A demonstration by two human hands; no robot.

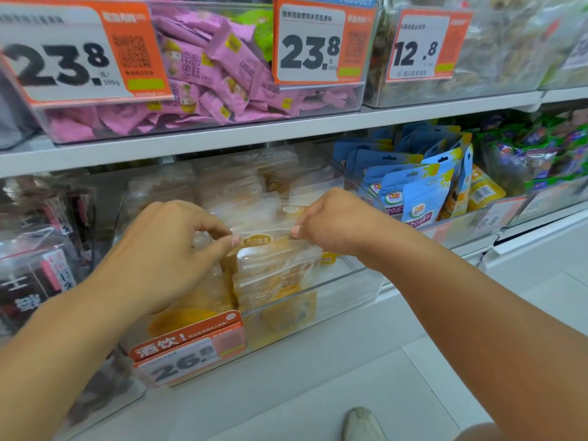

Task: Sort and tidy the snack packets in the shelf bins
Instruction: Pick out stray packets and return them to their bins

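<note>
A clear pouch of yellow dried fruit (273, 275) stands upright at the front of a clear plastic bin (350, 281) on the lower shelf. My left hand (165, 249) pinches the pouch's top edge at its left corner. My right hand (331, 221) pinches the same top edge at its right corner. More pouches of the same kind (232, 186) stand in rows behind it, blurred. The bin's right front part holds no pouches.
Blue Dole bags (416, 186) fill the bin to the right, dark packets (38, 249) the bin to the left. Pink packets (203, 78) sit in the upper shelf's bin behind price tags. An orange price tag (187, 348) hangs on the bin front. A shoe (362, 424) shows on the floor.
</note>
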